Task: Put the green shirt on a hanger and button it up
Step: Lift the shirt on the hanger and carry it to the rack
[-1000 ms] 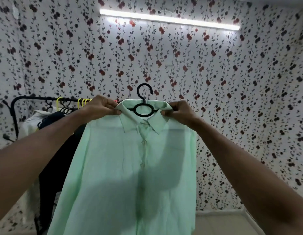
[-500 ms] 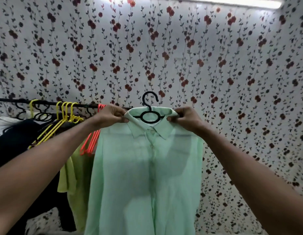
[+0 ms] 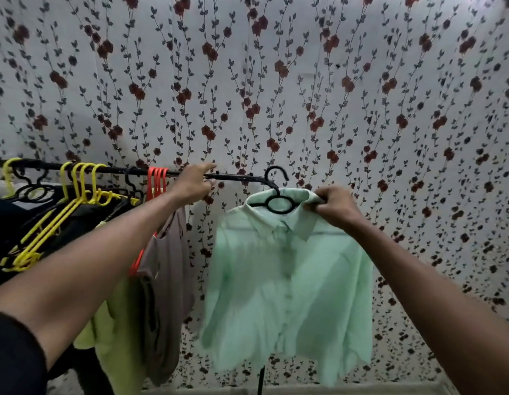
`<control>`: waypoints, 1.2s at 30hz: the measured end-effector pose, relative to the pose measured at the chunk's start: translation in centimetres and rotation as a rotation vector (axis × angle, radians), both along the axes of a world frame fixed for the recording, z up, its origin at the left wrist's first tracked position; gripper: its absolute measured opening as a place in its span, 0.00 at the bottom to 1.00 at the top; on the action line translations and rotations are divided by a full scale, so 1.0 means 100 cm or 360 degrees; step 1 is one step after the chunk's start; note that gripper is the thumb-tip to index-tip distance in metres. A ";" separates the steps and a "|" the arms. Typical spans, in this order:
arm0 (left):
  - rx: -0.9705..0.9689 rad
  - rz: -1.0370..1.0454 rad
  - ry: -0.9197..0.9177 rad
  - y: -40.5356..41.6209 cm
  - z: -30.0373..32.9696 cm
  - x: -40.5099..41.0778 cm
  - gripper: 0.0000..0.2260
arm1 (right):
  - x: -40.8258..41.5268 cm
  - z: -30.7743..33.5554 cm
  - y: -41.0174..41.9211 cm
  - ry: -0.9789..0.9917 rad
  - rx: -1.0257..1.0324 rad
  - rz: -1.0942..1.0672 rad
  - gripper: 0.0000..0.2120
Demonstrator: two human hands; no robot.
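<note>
1. Green shirt (image 3: 287, 280), a pale mint button-front of thin fabric, hangs on a black plastic hanger (image 3: 277, 202) just right of the middle of the view, in front of the flowered wallpaper.
2. Done, by the look of it: the shirt sits on the hanger with its collar folded down, and the placket appears closed along most of its length, so the buttoning seems finished or nearly so.
3. Left to do, as I judge it: the hanger's hook is at the right end of the black metal clothes rail (image 3: 110, 171), close to it or just touching, and whether it has caught over the rail I cannot tell.
4. Right hand (image 3: 335, 206) is pinching the shirt's shoulder and collar edge at the hanger's right end, carrying its weight.
5. Left hand (image 3: 193, 182) is at the rail itself, fingers loosely curled about it, beside a brown-grey garment (image 3: 167, 280) and the orange hangers (image 3: 157, 181).
6. Hard to make out: the shirt is smeared by motion, so single buttons cannot be counted; the lowest hem and the top button under the collar are unclear.
7. Cut off: the rail's left end and the yellow hangers (image 3: 76, 189) run out of view.
</note>
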State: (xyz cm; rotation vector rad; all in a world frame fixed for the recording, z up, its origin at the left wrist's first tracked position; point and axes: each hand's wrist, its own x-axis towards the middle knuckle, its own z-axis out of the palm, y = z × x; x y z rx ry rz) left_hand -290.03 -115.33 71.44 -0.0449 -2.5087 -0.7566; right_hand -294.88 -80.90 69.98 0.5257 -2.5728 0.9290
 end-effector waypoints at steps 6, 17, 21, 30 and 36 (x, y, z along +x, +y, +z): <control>-0.0330 0.0147 -0.0323 -0.017 -0.013 -0.035 0.33 | -0.024 -0.046 -0.062 -0.0039 0.0215 -0.0204 0.03; -0.0312 0.0076 -0.0093 -0.040 -0.023 -0.051 0.36 | -0.068 -0.058 -0.159 -0.0063 0.0041 -0.0361 0.03; -0.0321 0.0087 -0.0081 -0.036 -0.022 -0.052 0.36 | -0.072 -0.039 -0.180 0.0042 -0.0048 -0.0336 0.05; -0.0350 0.0061 -0.0079 -0.043 -0.023 -0.057 0.36 | -0.054 -0.043 -0.172 0.0065 -0.0255 -0.0313 0.08; -0.0355 0.0073 -0.0081 -0.038 -0.023 -0.056 0.36 | -0.046 -0.064 -0.159 -0.0035 -0.0287 -0.0278 0.08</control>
